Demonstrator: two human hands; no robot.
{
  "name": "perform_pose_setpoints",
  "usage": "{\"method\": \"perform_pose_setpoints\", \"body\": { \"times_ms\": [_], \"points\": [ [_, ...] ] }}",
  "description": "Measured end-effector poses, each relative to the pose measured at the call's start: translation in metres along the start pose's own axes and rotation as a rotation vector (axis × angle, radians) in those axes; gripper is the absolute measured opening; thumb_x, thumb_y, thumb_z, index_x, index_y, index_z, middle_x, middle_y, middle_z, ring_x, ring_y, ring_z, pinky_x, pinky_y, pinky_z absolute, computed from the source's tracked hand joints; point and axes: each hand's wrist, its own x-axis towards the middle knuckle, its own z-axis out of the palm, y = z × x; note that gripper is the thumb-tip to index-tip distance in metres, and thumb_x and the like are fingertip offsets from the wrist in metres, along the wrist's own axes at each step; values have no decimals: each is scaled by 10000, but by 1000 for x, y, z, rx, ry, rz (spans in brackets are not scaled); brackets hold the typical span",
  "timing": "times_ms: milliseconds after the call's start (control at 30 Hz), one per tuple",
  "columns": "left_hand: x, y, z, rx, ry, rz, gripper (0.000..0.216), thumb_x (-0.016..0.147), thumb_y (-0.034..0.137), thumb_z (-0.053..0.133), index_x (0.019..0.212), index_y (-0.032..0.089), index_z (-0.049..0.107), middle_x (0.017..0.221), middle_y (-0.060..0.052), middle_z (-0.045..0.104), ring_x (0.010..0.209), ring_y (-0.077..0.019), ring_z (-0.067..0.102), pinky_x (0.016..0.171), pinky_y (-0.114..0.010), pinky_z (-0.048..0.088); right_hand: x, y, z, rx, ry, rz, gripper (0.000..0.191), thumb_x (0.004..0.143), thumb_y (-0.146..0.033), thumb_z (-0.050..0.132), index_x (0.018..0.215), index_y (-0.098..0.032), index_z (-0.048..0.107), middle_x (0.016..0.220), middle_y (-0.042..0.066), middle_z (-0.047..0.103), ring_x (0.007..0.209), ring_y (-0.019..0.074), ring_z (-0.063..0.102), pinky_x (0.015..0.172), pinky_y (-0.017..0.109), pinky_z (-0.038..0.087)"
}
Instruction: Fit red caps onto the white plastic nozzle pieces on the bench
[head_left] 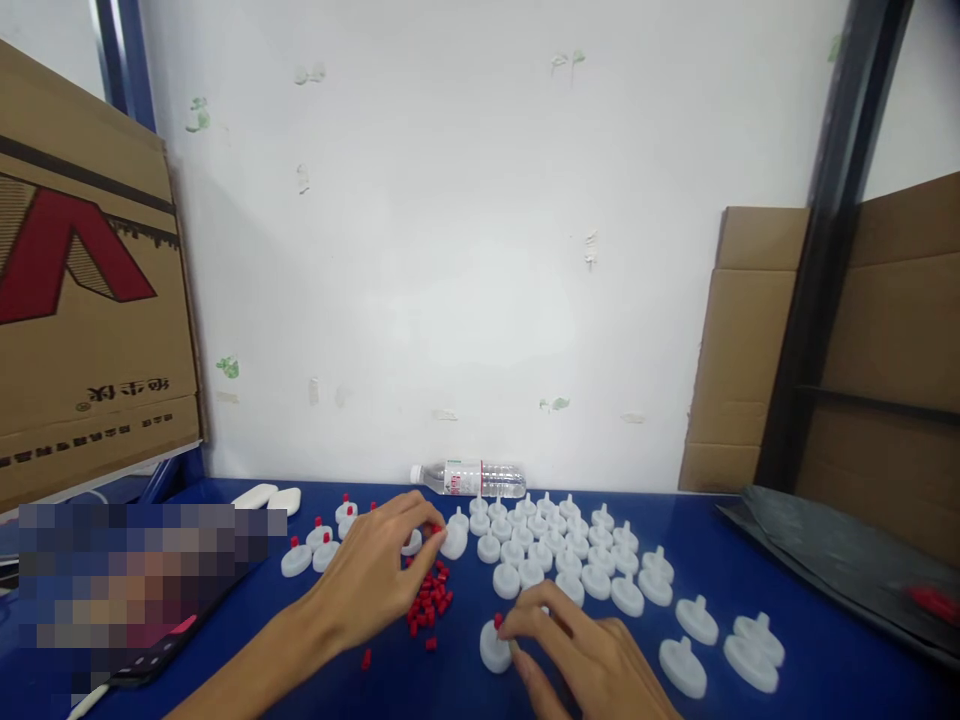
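Note:
My left hand (379,565) is closed in a pinch on a small red cap (437,530). Right beside its fingertips, a tilted white nozzle lid (454,540) stands among others. Below this hand lies a pile of loose red caps (429,600). Nearer the front, my right hand (589,655) has its fingers closed at the red-tipped nozzle of a white lid (493,650), which rests on the table. Many bare white nozzle lids (540,550) stand upright in a cluster behind the right hand. Several red-tipped lids (297,560) stand to the left, partly hidden by my left hand.
A clear plastic bottle (480,478) lies along the wall at the back of the blue table (450,690). Two white objects (283,501) and a blurred-out device (150,590) are at left. A dark plastic bag (840,560) lies right. Cardboard (97,260) flanks the left side.

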Motion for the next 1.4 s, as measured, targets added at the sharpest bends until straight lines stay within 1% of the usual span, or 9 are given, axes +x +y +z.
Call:
{"method": "perform_pose_setpoints", "body": {
  "times_ms": [233, 433, 567, 667, 767, 867, 1033, 1267, 1400],
  "points": [
    [-14, 6, 19, 43, -252, 154, 142, 964, 234, 520, 936, 234, 659, 1026, -38, 636, 1022, -235, 565, 865, -362, 414, -3, 5, 7, -48, -23, -20, 198, 957, -159, 484, 1089, -262, 591, 1002, 27, 676, 573, 113, 680, 459, 195, 477],
    [-14, 7, 12, 57, -262, 134, 186, 964, 279, 542, 1112, 273, 656, 1102, -28, 656, 1081, -243, 590, 932, -378, 418, 1, 9, 2, -110, -48, 23, 217, 981, -194, 461, 1127, -292, 588, 1050, 26, 658, 491, 105, 632, 445, 227, 476],
    [-5, 10, -26, 117, -274, -23, 273, 980, 366, 483, 867, 223, 686, 900, -29, 710, 882, -224, 641, 805, -345, 447, -1, 11, 0, -208, -104, 135, 248, 988, -262, 500, 1225, -304, 563, 1144, 53, 643, 626, 150, 705, 535, 277, 557],
    [-5, 11, -48, 66, -522, -163, 186, 889, 338, 574, 819, 225, 703, 785, -10, 740, 756, -201, 679, 633, -271, 446, -6, 18, 3, -342, -44, 154, 364, 981, -352, 536, 1334, -266, 522, 1173, 107, 667, 836, 258, 752, 614, 373, 614],
    [-10, 11, -51, 37, -722, -338, 152, 696, 182, 661, 835, 223, 704, 707, 17, 744, 618, -179, 686, 497, -220, 395, -6, 26, 5, -452, -7, 163, 336, 961, -376, 563, 1256, -219, 596, 1111, 141, 694, 963, 349, 732, 607, 436, 624],
    [-13, 10, -41, 13, -797, -484, 222, 598, 105, 614, 783, 215, 667, 664, 31, 722, 516, -170, 666, 440, -213, 369, -4, 29, 4, -438, -97, 202, 171, 949, -333, 584, 1044, -221, 672, 1000, 112, 690, 910, 334, 720, 570, 427, 619],
    [-12, 4, -28, -58, -797, -476, 128, 577, 92, 550, 623, 205, 587, 560, 51, 647, 511, -172, 679, 459, -207, 393, -4, 25, 3, -310, -153, 169, 195, 906, -320, 674, 1078, -228, 677, 1026, 100, 678, 949, 331, 687, 686, 486, 633],
    [-8, -1, -29, -47, -719, -431, 162, 605, 80, 538, 685, 200, 613, 602, 38, 663, 547, -172, 694, 447, -188, 398, -1, 16, -2, -60, -264, 301, 191, 873, -289, 730, 1040, -233, 657, 1063, 66, 684, 1035, 296, 667, 925, 509, 574],
    [-7, -2, -28, -19, -695, -453, 169, 589, 66, 529, 668, 198, 598, 611, 33, 679, 536, -161, 670, 455, -191, 405, 0, 17, -1, -30, -220, 282, 244, 885, -246, 707, 1119, -238, 637, 1099, 58, 702, 1074, 292, 664, 972, 509, 541]
  ]
}}
